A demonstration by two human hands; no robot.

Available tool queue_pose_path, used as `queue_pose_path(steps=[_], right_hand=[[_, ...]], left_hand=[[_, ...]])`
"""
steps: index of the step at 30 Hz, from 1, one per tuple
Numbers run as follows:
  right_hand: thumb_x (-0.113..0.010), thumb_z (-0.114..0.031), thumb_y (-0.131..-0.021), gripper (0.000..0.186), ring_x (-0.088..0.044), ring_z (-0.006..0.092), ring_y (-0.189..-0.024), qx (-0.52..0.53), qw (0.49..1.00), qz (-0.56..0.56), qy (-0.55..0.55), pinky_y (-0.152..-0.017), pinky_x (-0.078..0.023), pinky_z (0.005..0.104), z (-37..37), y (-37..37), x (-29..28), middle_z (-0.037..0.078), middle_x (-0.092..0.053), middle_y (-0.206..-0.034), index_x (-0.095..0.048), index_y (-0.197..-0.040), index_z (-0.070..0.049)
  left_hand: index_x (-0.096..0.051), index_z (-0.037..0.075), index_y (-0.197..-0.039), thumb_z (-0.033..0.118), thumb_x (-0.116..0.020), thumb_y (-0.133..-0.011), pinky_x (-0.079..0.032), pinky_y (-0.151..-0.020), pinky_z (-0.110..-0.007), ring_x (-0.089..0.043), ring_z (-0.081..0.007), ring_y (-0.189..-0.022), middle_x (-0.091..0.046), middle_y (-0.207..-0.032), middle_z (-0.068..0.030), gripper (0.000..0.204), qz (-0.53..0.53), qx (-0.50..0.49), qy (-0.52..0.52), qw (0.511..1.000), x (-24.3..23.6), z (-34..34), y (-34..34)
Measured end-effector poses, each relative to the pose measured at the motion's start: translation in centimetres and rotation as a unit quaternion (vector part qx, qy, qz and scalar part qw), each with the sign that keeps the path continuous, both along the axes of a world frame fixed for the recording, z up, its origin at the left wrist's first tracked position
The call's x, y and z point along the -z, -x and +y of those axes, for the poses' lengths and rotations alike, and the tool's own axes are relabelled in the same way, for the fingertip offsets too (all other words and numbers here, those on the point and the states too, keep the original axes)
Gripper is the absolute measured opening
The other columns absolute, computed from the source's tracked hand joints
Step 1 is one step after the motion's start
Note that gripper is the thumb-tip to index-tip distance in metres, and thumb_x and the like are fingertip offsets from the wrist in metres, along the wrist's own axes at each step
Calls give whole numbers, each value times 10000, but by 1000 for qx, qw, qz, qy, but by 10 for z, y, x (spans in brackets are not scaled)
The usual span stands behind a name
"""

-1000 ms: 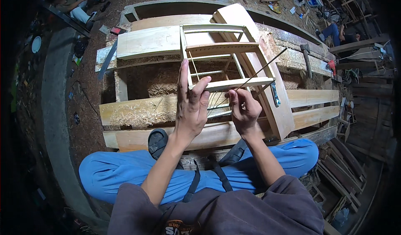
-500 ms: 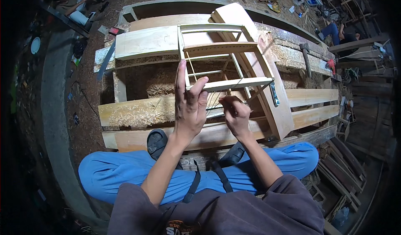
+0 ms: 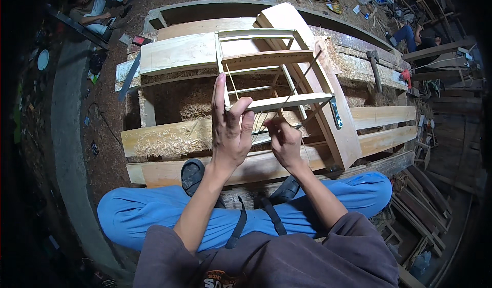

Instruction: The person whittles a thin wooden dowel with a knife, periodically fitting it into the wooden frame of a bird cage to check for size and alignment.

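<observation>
A light box-shaped wooden frame (image 3: 292,102) of thin strips rests on the boards in front of me. Its middle crossbar (image 3: 269,59) carries a row of small holes. My left hand (image 3: 231,126) grips the near left corner, fingers along the left side and thumb at the front strip. Just below the front strip, my right hand (image 3: 283,140) is closed in a pinch on a thin dark stick (image 3: 303,80). The stick slants up and right across the frame. Its lower end is hidden by my fingers. Thin rods show between my hands under the front strip.
Beneath the frame lie wooden planks (image 3: 384,116) with wood shavings (image 3: 174,142). A thick beam (image 3: 328,129) slants under the right side, beside a blue patterned handle (image 3: 336,115). A hammer (image 3: 375,70) lies right, a saw-like blade (image 3: 129,77) left. Other people sit at the far left and right.
The thin stick now shows slanting up from my right hand across the frame. My right hand has turned slightly and shifted a little left. My left hand keeps its grip.
</observation>
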State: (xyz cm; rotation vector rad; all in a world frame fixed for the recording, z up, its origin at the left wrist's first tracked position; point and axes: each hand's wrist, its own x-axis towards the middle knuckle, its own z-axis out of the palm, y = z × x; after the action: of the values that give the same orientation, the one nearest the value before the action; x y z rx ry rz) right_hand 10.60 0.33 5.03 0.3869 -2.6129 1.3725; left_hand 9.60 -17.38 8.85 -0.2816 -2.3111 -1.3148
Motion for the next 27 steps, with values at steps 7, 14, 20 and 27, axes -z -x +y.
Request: queue_pose_path(steps=[7, 14, 20, 27], right_hand=[[-569, -102, -1046, 104, -584, 120, -627, 46, 987, -58, 145, -573, -461, 275, 4, 4, -28, 77, -655, -787, -607, -1022, -8], [-527, -144, -1077, 197, -588, 79, -655, 7, 976, -122, 182, -596, -474, 235, 6, 1, -41, 34, -607, -746, -626, -1067, 26], [-557, -161, -1068, 196, -579, 60, -610, -13, 932, -196, 304, -532, -430, 230, -6, 0, -70, 12, -611, -718, -650, -1103, 8], [-608, -209, -1016, 214, -561, 211, -1088, 204, 968, 130, -66, -865, -479, 371, 29, 35, -93, 161, -622, -1162, -672, -966, -11]], left_hand=[[-485, 96, -1266, 102, -537, -1014, -329, -1168, -500, -266, -451, -1494, -220, -1617, -262, 257, 22, -7, 16, 1000, 3, -1, 2], [-579, 62, -1176, 167, -632, -940, -304, -1184, -505, -309, -432, -1477, -321, -1584, -246, 264, 27, -51, 83, 995, -10, -2, 1], [-544, 63, -1311, 127, -716, -906, -323, -1185, -503, -338, -432, -1462, -290, -1589, -263, 445, 12, -44, -17, 999, -13, 5, 5], [-167, -2, -1602, 449, -502, -1045, -173, -1249, -442, -203, -311, -1535, -191, -1659, -198, 791, -92, -58, -206, 973, -6, 1, -4]])
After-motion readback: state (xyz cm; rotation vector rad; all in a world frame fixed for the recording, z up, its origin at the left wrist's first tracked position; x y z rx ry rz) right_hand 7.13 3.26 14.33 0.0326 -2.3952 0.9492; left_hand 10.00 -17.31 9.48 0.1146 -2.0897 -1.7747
